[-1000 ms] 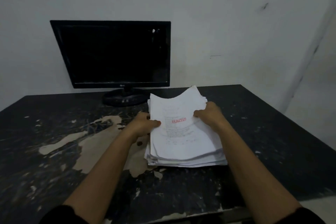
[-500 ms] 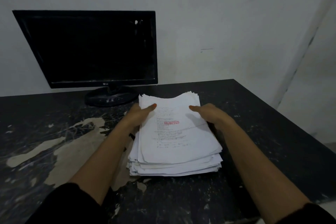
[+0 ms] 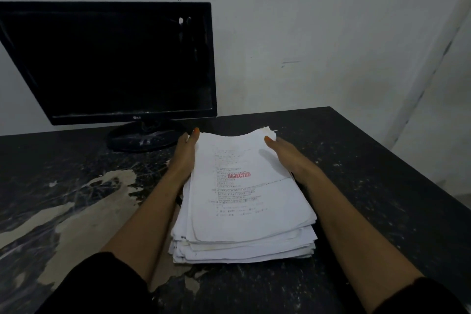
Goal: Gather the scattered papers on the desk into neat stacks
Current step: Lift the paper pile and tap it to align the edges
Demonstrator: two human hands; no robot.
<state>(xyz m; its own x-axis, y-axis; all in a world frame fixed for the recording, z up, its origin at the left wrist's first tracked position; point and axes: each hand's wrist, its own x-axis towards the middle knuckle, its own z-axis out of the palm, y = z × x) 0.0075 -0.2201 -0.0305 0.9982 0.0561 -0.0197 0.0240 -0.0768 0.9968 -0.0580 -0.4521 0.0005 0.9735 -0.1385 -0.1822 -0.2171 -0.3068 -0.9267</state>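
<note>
Sitting in the middle of the dark desk [image 3: 369, 173] is a thick stack of papers [image 3: 244, 211], white sheets piled many layers deep. Its edges are only roughly lined up: along the near side the lower sheets jut out unevenly, some bent or slightly yellowed, and the left edge steps outward toward the bottom. The top sheet carries rows of small, faint printed text, too blurred to read, with a red stamp reading "REJECTED" [image 3: 238, 175] across its upper middle. The far end of the pile curls upward a little, and a few corners poke out at its far right.

The left hand [image 3: 184, 158] lies flat against the left side of the stack, fingers straight and stretched forward, an orange-painted nail showing at the far corner. The right hand [image 3: 288, 155] lies the same way along the right side, fingers extended and its thumb resting on the top sheet near the far right corner. Neither hand curls round the paper; both press against its flanks. Black sleeves cover the upper forearms at the bottom of the view.

Behind the stack, to the left, stands a black monitor [image 3: 114, 64], screen dark, on an oval base. The desk's surface is worn, with a large pale patch [image 3: 76, 216] left of the papers where the coating has peeled away.
</note>
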